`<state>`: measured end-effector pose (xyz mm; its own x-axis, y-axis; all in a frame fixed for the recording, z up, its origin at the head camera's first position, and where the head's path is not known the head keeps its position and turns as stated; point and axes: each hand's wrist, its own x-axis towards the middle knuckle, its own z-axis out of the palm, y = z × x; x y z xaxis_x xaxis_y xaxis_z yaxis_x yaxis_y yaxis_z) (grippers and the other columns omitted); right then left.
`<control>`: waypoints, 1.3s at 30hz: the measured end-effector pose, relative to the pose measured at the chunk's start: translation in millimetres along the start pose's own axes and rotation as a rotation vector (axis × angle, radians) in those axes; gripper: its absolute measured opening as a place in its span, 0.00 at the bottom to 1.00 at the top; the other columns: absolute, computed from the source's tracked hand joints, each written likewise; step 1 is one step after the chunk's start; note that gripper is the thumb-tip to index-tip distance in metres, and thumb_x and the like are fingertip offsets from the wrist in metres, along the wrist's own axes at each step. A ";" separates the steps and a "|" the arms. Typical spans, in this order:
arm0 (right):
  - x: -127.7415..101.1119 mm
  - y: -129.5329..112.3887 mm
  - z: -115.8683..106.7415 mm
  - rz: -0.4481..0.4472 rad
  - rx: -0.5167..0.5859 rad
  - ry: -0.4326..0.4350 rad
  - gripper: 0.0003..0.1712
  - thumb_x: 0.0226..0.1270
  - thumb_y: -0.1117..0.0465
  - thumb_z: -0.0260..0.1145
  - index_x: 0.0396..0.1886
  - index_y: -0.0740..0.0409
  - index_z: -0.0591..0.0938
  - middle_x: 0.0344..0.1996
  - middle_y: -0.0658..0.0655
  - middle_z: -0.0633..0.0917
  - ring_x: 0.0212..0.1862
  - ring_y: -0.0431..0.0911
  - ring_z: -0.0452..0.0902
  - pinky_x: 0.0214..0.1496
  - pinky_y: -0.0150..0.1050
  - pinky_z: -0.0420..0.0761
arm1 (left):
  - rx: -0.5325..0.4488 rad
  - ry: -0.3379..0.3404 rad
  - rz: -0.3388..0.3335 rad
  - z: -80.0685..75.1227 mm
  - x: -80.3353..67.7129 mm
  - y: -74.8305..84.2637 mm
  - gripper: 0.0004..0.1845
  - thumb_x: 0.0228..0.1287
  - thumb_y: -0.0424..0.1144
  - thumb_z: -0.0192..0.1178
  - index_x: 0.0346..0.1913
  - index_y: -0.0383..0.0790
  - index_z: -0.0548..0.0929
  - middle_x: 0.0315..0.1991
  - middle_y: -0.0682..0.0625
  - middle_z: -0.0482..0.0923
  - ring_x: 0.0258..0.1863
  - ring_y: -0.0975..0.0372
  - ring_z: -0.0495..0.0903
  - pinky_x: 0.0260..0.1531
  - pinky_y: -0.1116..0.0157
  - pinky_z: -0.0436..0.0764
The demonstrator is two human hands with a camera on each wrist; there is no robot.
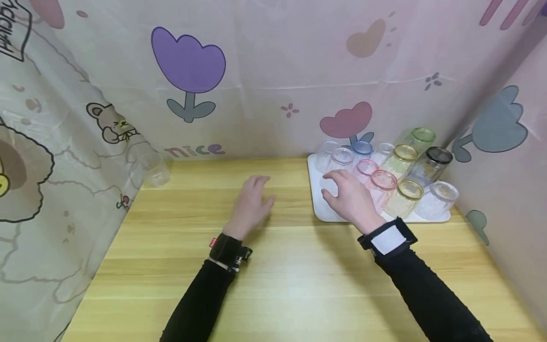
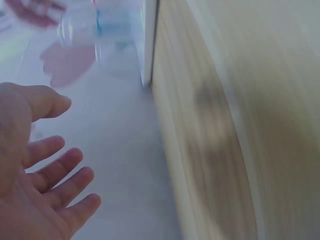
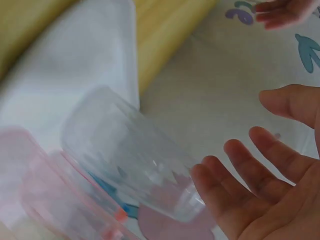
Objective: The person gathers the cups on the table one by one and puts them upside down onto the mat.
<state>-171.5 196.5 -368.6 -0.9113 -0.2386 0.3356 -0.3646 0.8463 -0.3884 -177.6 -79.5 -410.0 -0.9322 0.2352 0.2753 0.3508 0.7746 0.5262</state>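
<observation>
My left hand (image 1: 249, 206) hovers over the middle of the table with fingers spread and thumb apart, holding nothing. My right hand (image 1: 353, 198) is above the front left part of a white tray (image 1: 317, 202), its fingers and thumb apart and the palm empty. Close to its fingertips in the right wrist view stands a clear cup (image 3: 132, 155). Pink-rimmed cups (image 1: 383, 180) are just beyond and beside this hand. A lone clear cup (image 1: 155, 170) stands at the table's far left corner, away from both hands.
Several more cups crowd the tray: a blue-rimmed cup (image 1: 362, 149), a green-rimmed cup (image 1: 422, 137), a black-rimmed cup (image 1: 436, 161) and yellow-rimmed cups (image 1: 409, 191). A printed cloth (image 1: 265, 61) hangs behind and at both sides of the wooden table (image 1: 290, 294).
</observation>
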 end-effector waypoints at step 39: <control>-25.7 9.6 60.6 0.048 -0.127 -0.190 0.08 0.60 0.65 0.71 0.21 0.55 0.87 0.32 0.57 0.84 0.36 0.60 0.83 0.30 0.56 0.84 | -0.495 0.441 -0.856 -126.6 -12.4 -217.1 0.60 0.68 0.54 0.65 0.82 0.41 0.30 0.82 0.38 0.32 0.82 0.49 0.38 0.81 0.60 0.41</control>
<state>-163.1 181.9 -432.9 -0.9509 -0.2723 0.1469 -0.3043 0.9090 -0.2847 -230.8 -325.0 -425.8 -0.8053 -0.5795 -0.1248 -0.3117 0.2350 0.9207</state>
